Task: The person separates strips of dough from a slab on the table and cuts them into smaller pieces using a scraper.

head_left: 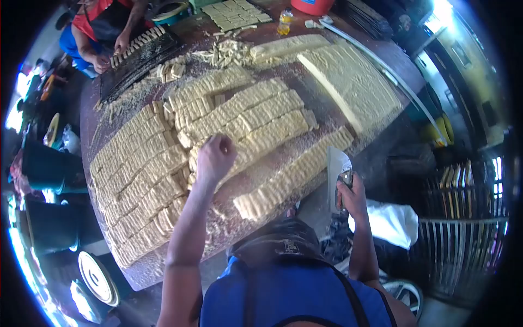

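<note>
My right hand [354,197] is wrapped round the dark handle of a cleaver [338,163], its broad pale blade pointing up beside the table's near edge. Close to the blade lies a long row of cut dough strips [294,177]. My left hand [216,158] is curled closed over the middle of the table, above more cut rows [250,111]; what its fingers hold, if anything, is hidden. Many more cut dough pieces [136,174] cover the left side. A thick uncut dough slab [354,82] lies at the far right.
Flour dusts the table [327,117]. At the back left a co-worker's hands [109,54] are at a dark tray [144,60] lined with dough pieces. A long pale bar [389,73] lies along the right edge. A bottle [285,22] and a red tub [313,5] stand behind.
</note>
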A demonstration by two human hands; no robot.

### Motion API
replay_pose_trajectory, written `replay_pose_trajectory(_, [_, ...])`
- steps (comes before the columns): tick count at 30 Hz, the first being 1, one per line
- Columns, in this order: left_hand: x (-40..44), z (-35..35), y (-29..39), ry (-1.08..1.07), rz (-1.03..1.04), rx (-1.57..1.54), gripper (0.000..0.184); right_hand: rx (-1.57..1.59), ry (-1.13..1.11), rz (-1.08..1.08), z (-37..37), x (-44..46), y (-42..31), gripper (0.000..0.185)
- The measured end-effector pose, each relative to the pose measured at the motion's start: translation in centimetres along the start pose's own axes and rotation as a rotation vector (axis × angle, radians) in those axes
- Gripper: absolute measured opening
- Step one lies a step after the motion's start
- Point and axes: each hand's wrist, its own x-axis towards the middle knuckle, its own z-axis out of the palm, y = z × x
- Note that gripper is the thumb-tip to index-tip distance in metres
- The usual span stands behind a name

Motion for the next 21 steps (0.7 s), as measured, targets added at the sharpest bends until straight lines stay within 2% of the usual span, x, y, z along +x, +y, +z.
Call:
replay_pose_trajectory(3, [8.5, 4.1, 1.1, -0.098, -0.267, 0.177, 0.018, 0.004, -0.098, -0.032, -2.8, 5.1, 1.4, 0.014])
replay_pose_trajectory(5, [14.5, 4.8, 2.3, -0.031, -0.386, 0.047, 0.025, 0.095, -0.177, 0.002, -4.5, 7.5, 0.8, 0.016])
replay_pose_trajectory(6, [17.4, 4.5, 3.0, 0.008, -0.471, 0.122, 0.034, 0.049, -0.191, 0.0, -5.4, 8.6, 0.8, 0.017])
replay_pose_trajectory(7, [17.4, 4.1, 4.7, 0.229, -0.347, 0.13, 0.038, -0.007, -0.214, 0.001, -6.3, 9.6, 0.7, 0.018])
replay_pose_trajectory(8, [18.4, 3.9, 3.7, 0.365, -0.124, 0.1, 0.045, -0.065, -0.217, 0.003, -7.1, 10.4, 0.4, 0.018])
replay_pose_trajectory(9, [18.0, 3.7, 4.5, 0.514, -0.027, 0.141, 0.041, -0.07, -0.273, 0.029, -7.7, 11.1, 0.2, 0.018])
replay_pose_trajectory(11, [13.5, 2.3, 7.7, 0.4, 0.034, -0.003, 0.031, -0.049, -0.283, 0.044, -8.8, 12.5, 0.2, 0.017])
replay_pose_trajectory(13, [6.8, 1.3, 9.1, 0.072, -0.167, 0.284, 0.026, -0.081, -0.335, 0.037, -9.8, 13.9, 1.5, 0.016])
replay_pose_trajectory(15, [-0.4, 1.1, 4.8, -0.299, -0.225, 0.158, 0.028, -0.107, -0.345, 0.002, -9.4, 14.7, 1.9, 0.016])
replay_pose_trajectory(17, [-6.2, 0.3, 4.4, -0.361, -0.567, 0.221, 0.03, -0.07, -0.355, -0.028, -8.9, 15.0, 1.9, 0.015])
replay_pose_trajectory(20, [-12.7, 1.4, 1.3, -0.261, -0.614, 0.109, 0.033, -0.098, -0.446, -0.052, -6.7, 14.9, 0.1, 0.016])
replay_pose_trajectory(21, [-12.5, 1.0, 2.9, -0.361, -0.642, 0.122, 0.044, -0.1, -0.439, -0.054, -5.9, 14.8, -0.4, 0.016])
